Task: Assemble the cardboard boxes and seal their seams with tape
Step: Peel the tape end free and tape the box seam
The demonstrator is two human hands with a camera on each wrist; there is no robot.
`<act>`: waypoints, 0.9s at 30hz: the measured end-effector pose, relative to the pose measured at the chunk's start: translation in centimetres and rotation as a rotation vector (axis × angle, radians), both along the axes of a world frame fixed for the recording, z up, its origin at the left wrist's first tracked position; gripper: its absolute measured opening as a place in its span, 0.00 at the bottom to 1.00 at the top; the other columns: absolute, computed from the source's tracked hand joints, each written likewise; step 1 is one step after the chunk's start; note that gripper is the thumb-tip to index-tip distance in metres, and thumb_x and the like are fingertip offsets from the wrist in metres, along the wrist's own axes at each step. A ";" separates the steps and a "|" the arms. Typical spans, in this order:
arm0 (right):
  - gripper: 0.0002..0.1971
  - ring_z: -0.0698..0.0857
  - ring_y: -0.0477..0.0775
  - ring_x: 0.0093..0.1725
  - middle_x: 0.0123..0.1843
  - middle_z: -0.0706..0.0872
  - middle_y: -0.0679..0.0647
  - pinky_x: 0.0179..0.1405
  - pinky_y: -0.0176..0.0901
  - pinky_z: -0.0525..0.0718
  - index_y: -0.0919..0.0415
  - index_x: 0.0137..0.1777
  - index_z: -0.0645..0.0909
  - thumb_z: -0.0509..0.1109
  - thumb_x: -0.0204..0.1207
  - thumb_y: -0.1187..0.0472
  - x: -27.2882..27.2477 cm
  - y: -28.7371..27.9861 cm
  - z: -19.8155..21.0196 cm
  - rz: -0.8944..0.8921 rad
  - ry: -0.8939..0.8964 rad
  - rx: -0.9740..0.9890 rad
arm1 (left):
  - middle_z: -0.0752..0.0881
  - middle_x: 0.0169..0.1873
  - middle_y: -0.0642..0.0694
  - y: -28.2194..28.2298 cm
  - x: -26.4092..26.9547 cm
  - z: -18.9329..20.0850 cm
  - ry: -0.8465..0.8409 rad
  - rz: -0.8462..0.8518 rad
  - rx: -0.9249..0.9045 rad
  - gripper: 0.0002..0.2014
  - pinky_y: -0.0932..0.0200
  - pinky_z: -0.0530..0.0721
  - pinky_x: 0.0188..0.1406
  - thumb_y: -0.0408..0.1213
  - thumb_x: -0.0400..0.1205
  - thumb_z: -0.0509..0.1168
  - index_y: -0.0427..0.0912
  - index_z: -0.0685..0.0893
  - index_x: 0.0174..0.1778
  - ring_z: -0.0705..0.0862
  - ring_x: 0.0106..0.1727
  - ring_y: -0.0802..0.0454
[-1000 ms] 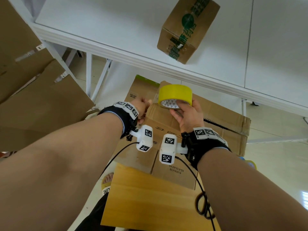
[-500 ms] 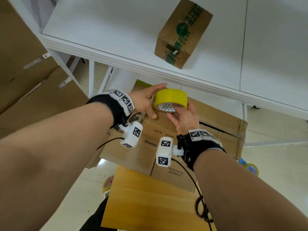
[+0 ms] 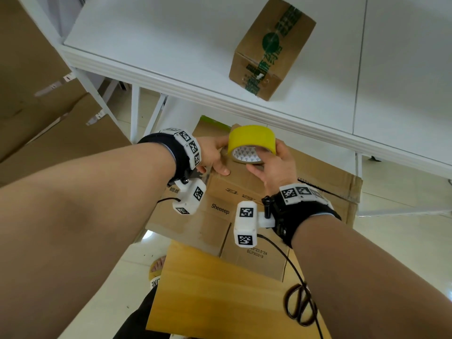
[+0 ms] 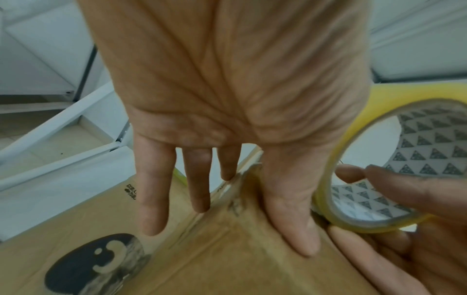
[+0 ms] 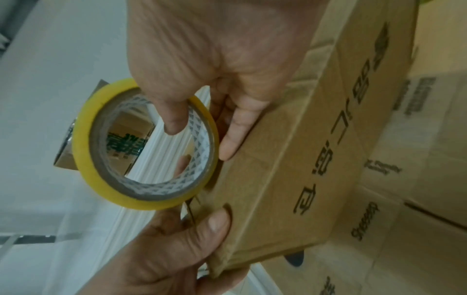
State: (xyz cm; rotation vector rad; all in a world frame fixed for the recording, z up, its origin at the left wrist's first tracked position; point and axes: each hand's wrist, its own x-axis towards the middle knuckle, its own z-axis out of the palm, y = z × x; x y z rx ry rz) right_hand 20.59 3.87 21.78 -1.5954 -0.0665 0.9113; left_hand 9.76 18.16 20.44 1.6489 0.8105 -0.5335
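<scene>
A brown cardboard box (image 3: 244, 192) lies under both hands, its top printed with dark characters (image 5: 353, 139). My right hand (image 3: 266, 157) grips a yellow tape roll (image 3: 252, 140) at the box's far end, thumb inside the patterned core (image 5: 174, 119), other fingers against the box top. My left hand (image 3: 217, 157) is just left of the roll. Its thumb (image 4: 298, 223) presses flat on the box top beside the roll (image 4: 374, 159), and its fingers (image 4: 154, 199) reach straight past the far edge. A glossy tape strip seems to lie under the thumb.
A sealed box with green tape (image 3: 271, 47) sits on the white table (image 3: 171, 45) beyond. Flattened cardboard (image 3: 49, 148) is stacked at left, more boxes (image 3: 330, 177) lie beneath. A wooden board (image 3: 220, 289) with black scissors (image 3: 300, 307) is near me.
My left hand has uncurled from beside the roll, and its thumb now presses on the box top. The right hand still holds the roll at the box's far end.
</scene>
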 end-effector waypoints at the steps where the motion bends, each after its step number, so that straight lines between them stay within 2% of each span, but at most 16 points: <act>1: 0.15 0.87 0.57 0.60 0.60 0.87 0.55 0.51 0.50 0.91 0.55 0.64 0.80 0.70 0.80 0.67 0.4 -0.2 0.2 0.050 -0.055 -0.036 | 0.68 0.76 0.52 0.0 0.0 0.0 -0.002 0.005 -0.015 0.47 0.36 0.82 0.62 0.31 0.71 0.78 0.62 0.60 0.80 0.73 0.72 0.41; 4: 0.10 0.88 0.52 0.57 0.52 0.88 0.49 0.48 0.47 0.92 0.53 0.58 0.82 0.73 0.79 0.64 1.5 -0.7 0.5 0.154 -0.237 -0.144 | 0.67 0.77 0.55 0.1 0.0 0.1 -0.018 0.020 -0.050 0.47 0.34 0.83 0.60 0.30 0.71 0.78 0.64 0.61 0.80 0.72 0.72 0.41; 8: 0.09 0.89 0.51 0.51 0.47 0.90 0.49 0.58 0.55 0.88 0.52 0.53 0.83 0.76 0.74 0.58 1.9 -1.2 0.3 0.194 -0.430 -0.221 | 0.64 0.80 0.57 0.0 0.0 0.1 -0.027 0.044 -0.079 0.50 0.32 0.83 0.58 0.29 0.69 0.80 0.64 0.60 0.80 0.71 0.75 0.41; 15: 0.10 0.89 0.55 0.51 0.47 0.90 0.53 0.58 0.59 0.87 0.54 0.52 0.81 0.76 0.73 0.57 2.3 -1.0 1.0 0.277 -0.473 -0.247 | 0.62 0.80 0.54 0.1 -0.1 0.0 -0.026 0.054 -0.086 0.51 0.33 0.84 0.56 0.29 0.69 0.80 0.66 0.60 0.80 0.68 0.78 0.42; 20: 0.08 0.88 0.62 0.51 0.48 0.89 0.59 0.57 0.63 0.86 0.56 0.51 0.80 0.74 0.75 0.57 2.7 -1.7 0.8 0.294 -0.492 -0.287 | 0.63 0.80 0.52 -0.2 -0.1 -0.1 -0.042 0.120 -0.125 0.46 0.31 0.83 0.57 0.28 0.73 0.76 0.70 0.62 0.78 0.67 0.77 0.42; 23: 0.06 0.87 0.63 0.50 0.49 0.88 0.63 0.51 0.57 0.85 0.59 0.51 0.80 0.72 0.77 0.60 2.8 -2.1 0.8 0.273 -0.521 -0.297 | 0.66 0.78 0.51 -0.5 -0.1 0.0 -0.057 0.177 -0.118 0.36 0.32 0.83 0.55 0.34 0.80 0.70 0.75 0.64 0.74 0.70 0.74 0.41; 25: 0.06 0.86 0.63 0.47 0.48 0.88 0.64 0.45 0.52 0.84 0.60 0.51 0.80 0.72 0.77 0.61 2.9 -2.4 0.7 0.265 -0.546 -0.299 | 0.66 0.76 0.50 -0.6 0.0 0.1 -0.062 0.178 -0.122 0.34 0.30 0.83 0.56 0.35 0.81 0.69 0.80 0.65 0.71 0.69 0.74 0.40; 27: 0.04 0.83 0.57 0.42 0.47 0.88 0.62 0.40 0.45 0.80 0.60 0.51 0.80 0.71 0.78 0.62 2.9 -2.7 0.7 0.257 -0.567 -0.304 | 0.67 0.76 0.51 -0.6 -0.1 0.2 -0.063 0.153 -0.123 0.34 0.31 0.84 0.54 0.36 0.81 0.69 0.85 0.66 0.66 0.71 0.73 0.41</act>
